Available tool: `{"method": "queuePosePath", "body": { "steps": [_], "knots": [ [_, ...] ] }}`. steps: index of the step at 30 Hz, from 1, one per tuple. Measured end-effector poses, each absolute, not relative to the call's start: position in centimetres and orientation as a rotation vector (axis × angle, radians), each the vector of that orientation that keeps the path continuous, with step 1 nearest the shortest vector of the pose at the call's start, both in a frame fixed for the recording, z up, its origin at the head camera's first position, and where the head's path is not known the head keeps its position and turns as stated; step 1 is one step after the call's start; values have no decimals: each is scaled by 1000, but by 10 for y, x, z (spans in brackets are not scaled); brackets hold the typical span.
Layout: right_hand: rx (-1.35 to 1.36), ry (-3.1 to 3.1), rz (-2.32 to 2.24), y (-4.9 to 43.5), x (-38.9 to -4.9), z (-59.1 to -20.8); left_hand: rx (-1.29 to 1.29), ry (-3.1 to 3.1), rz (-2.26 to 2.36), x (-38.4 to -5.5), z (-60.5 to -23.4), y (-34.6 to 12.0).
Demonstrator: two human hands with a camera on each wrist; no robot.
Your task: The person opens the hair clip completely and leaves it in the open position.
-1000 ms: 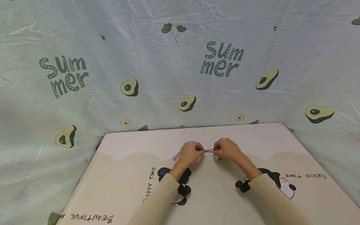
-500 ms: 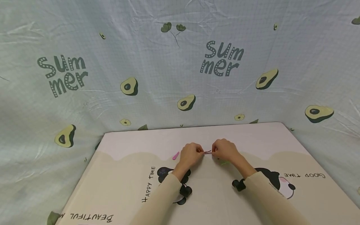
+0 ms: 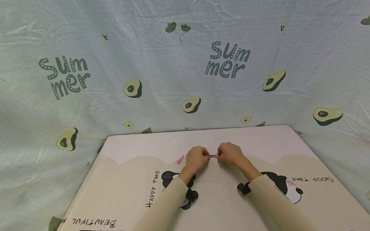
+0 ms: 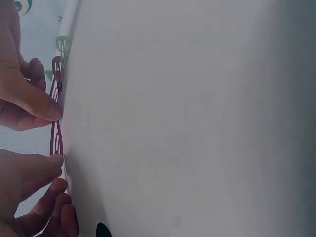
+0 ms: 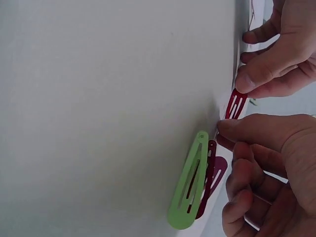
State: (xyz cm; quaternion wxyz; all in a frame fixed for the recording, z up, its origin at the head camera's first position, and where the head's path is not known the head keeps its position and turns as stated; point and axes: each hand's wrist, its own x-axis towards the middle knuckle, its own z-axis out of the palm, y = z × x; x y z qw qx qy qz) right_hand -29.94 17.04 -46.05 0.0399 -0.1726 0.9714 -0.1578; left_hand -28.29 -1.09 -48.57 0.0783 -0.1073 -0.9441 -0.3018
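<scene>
My L grip [image 3: 196, 158] & R grip [image 3: 231, 153] each pinch an end of a slim red clip [image 5: 239, 94], thumb to finger, no gap beyond what they hold; a short slotted stretch shows btwn the fingertips. Might be >1 clip stacked; can't tell, nor if it's snapped. Progress, my guess: mid-handling; clip's picked up & in both grips, not yet let go. Nearby pieces look untended, so prob. little's finished. By my R grip, overlapping in the R wrist view: a green clip [image 5: 182, 183], a dark red clip [image 5: 211, 153] & a purple clip [image 5: 221, 163]. Just L of my L grip, a pink clip [image 3: 180, 159] lies on the bench [image 3: 219, 199], its cover printed w/ pandas & words. Behind: pale curtain [image 3: 162, 64], avocados, "SUMMER" x2.
</scene>
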Motion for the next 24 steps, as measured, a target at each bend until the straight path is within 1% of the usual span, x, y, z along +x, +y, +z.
{"method": "queuePosePath", "body": {
  "steps": [5, 11, 17, 24],
  "knots": [
    [-544, 2941, -494, 174, -299, -454, -275, -2804, -920, -283, -486, -12],
    [-593, 2950, -560, 180, -301, -443, -221, -2698, -1053, -280, -479, -17],
    [-697, 2959, -724, 179, -301, -431, -203, -2618, -1101, -278, -470, -39],
    [-673, 2946, -837, 168, -298, -425, -115, -2537, -1177, -276, -457, -70]
  ]
}}
